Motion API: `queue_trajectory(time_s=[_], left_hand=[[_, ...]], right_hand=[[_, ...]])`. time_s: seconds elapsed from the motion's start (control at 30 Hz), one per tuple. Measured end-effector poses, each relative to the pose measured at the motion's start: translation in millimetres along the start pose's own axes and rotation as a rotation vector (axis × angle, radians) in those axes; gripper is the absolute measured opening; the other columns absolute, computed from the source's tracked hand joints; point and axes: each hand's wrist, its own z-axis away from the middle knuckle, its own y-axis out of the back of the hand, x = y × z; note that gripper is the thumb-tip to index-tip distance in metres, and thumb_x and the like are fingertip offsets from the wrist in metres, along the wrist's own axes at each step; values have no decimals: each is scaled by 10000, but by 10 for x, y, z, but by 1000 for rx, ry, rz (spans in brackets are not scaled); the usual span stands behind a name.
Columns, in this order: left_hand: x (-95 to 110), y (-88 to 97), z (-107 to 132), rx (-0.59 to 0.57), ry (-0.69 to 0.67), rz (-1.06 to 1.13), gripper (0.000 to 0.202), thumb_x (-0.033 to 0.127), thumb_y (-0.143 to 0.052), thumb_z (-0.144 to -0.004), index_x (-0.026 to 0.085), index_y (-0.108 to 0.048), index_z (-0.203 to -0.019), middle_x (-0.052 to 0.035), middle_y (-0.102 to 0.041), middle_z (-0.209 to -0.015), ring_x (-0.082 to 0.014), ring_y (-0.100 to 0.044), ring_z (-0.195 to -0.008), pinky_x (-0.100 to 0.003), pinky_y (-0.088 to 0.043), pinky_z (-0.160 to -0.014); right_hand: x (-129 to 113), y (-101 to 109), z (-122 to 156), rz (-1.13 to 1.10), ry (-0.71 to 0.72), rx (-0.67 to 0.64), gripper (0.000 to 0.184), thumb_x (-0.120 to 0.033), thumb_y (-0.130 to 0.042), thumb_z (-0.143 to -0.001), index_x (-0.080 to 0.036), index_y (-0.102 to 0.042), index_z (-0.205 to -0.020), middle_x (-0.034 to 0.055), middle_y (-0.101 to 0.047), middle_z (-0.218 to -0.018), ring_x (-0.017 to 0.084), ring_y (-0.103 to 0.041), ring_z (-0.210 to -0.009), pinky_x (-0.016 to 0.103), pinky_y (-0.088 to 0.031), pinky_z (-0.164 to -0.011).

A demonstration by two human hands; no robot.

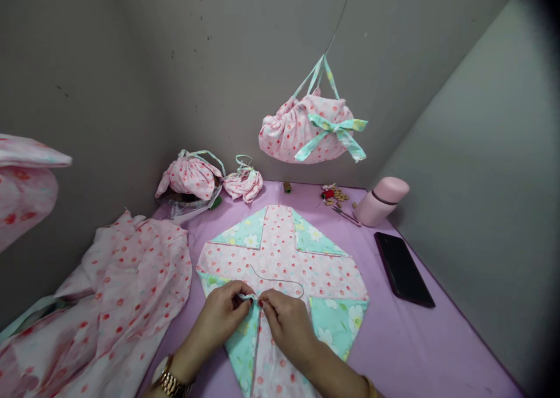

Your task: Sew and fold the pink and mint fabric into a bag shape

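Observation:
A fabric panel [280, 269], pink with red dots and mint floral triangles at its corners, lies spread on the purple table cover. Over its middle, my left hand [222, 316] pinches a narrow mint fabric strip [248, 297] between thumb and fingers. My right hand [286, 322] is closed close beside it, with its fingertips pinching the strip's other end. Whether a needle is between the fingers, I cannot tell. A loose grey thread [277, 279] curves across the panel just beyond my hands.
Dotted pink cloth [131, 281] is heaped at left. Two gathered pouches [190, 175] sit at the back; another pouch [306, 129] hangs above. Toward the right are a pink bottle [380, 201], a phone [405, 268], thread snips [347, 216], a red spool [328, 194] and a dark spool [287, 187].

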Motion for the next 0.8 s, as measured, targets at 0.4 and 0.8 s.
queue_trajectory(time_s=[0.4,0.8], left_hand=[[42,13,1,-16,14,14,159,175,-478,-741,180,-634,-773,0,-635,-672,-145,-552,-590,-226,-406,-564],[10,10,-16,-26,26,12,170,158,-478,-720,188,-635,-776,9,-637,-673,-145,-546,-591,-223,-395,-561]], right_hand=[[-28,-42,-10,-30,-31,52,205,-175,-351,-898,-190,-538,-815,6,-607,-683,135,-565,-607,216,-350,-578],[-39,-39,-19,-35,-21,55,211,-180,-347,-893,-196,-546,-825,8,-617,-694,138,-574,-612,216,-365,-577]])
